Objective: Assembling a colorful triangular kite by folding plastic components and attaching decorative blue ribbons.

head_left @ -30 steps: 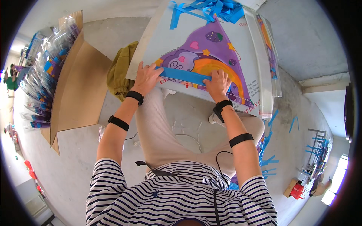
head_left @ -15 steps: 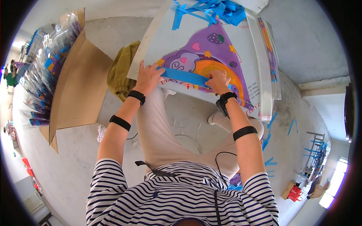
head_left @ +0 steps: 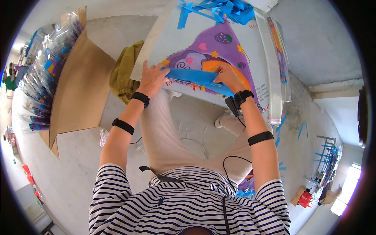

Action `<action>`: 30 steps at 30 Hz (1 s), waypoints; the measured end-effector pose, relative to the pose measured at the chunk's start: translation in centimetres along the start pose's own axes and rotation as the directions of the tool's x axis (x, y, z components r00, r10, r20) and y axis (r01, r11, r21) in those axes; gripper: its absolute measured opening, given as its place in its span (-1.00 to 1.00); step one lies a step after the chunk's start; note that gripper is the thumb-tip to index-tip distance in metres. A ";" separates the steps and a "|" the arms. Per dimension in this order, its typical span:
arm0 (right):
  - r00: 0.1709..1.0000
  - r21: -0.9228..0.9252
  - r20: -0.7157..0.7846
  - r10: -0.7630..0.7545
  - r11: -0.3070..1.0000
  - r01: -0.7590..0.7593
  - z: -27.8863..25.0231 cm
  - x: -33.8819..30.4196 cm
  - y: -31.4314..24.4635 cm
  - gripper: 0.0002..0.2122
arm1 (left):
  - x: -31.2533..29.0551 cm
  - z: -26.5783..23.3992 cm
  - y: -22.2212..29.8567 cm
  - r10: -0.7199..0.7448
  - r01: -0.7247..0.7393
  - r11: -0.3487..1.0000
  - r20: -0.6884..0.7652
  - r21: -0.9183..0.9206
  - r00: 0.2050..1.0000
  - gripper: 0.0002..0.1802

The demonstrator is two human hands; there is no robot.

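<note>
A blue fabric strip (head_left: 192, 74) lies across the lower part of a purple triangular sheet (head_left: 211, 39) printed with berries, hearts, stars and an orange arc. My left hand (head_left: 153, 78) holds the strip's left end down at the sheet's lower left corner, one finger stretched outward. Toward the strip's right end, my right hand (head_left: 231, 78) pinches its upper edge between thumb and fingers, and the strip tilts up there. Beneath the sheet is a white printed board (head_left: 158, 51), sloping over my knees.
Loose blue strips (head_left: 231, 11) are heaped on the board's far edge. Clear plastic sleeves (head_left: 274, 70) lie along its right side. An olive cloth (head_left: 125, 74) sits left. Farther left stands a cardboard box (head_left: 82, 82) beside plastic-wrapped packages (head_left: 43, 86). Blue scraps (head_left: 301, 130) dot the floor.
My right hand has lifted slightly and turned, raising the strip's right part off the sheet and spreading it wider. My left hand stays at the left end.
</note>
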State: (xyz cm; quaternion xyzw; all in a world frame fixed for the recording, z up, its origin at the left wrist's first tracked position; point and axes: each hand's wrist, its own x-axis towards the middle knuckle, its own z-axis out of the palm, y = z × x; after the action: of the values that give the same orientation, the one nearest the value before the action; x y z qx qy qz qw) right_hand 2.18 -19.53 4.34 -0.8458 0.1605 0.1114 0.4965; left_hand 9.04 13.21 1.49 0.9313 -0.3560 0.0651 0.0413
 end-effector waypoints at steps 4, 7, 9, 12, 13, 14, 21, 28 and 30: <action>0.999 0.125 -0.029 -0.025 0.992 0.029 -0.4 -0.2 0.5 -0.78 | 0.2 0.1 -0.2 0.000 0.000 1.000 -0.010 -0.010 1.000 -0.61; 0.977 -0.052 0.159 0.142 0.989 -0.135 -1.7 0.0 1.6 -0.73 | 0.3 0.0 -0.1 0.003 -0.003 1.000 0.010 -0.011 1.000 -0.59; 0.988 -0.072 0.137 0.069 0.996 -0.059 -2.0 -0.5 2.1 -0.70 | 0.1 0.1 -0.3 0.001 -0.001 1.000 -0.004 -0.011 1.000 -0.59; 0.955 -0.175 0.252 0.160 0.978 -0.117 -3.0 0.3 2.5 -0.62 | 0.4 0.1 -0.1 0.008 -0.008 1.000 -0.021 -0.021 1.000 -0.59; 0.954 -0.174 0.253 0.159 0.978 -0.117 -2.7 0.2 2.8 -0.62 | 0.3 0.0 -0.1 0.002 -0.003 1.000 -0.018 -0.025 1.000 -0.60; 0.985 -0.075 0.168 0.050 0.996 -0.037 -2.3 -0.1 3.3 -0.68 | 0.3 0.0 -0.2 0.002 -0.002 1.000 -0.017 -0.024 1.000 -0.60; 0.998 0.096 0.023 0.052 0.994 -0.054 -3.1 -0.9 3.9 -0.67 | 0.3 -0.1 -0.1 -0.004 0.004 1.000 -0.014 -0.027 1.000 -0.61; 0.993 0.249 0.061 0.100 0.962 -0.112 -3.5 -2.1 3.2 -0.80 | 0.4 -0.1 -0.2 -0.011 0.012 0.999 0.019 -0.042 1.000 -0.61; 0.996 0.188 0.083 -0.012 0.982 -0.004 -3.5 -1.9 3.6 -0.82 | 0.2 -0.2 -0.3 -0.013 0.013 0.999 0.012 -0.037 1.000 -0.61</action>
State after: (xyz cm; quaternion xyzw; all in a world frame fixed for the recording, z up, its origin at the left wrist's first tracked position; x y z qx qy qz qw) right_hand -0.89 -23.89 3.80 -0.7899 0.1477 0.1301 0.5808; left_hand 9.38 13.30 1.66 0.9330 -0.3515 0.0528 0.0569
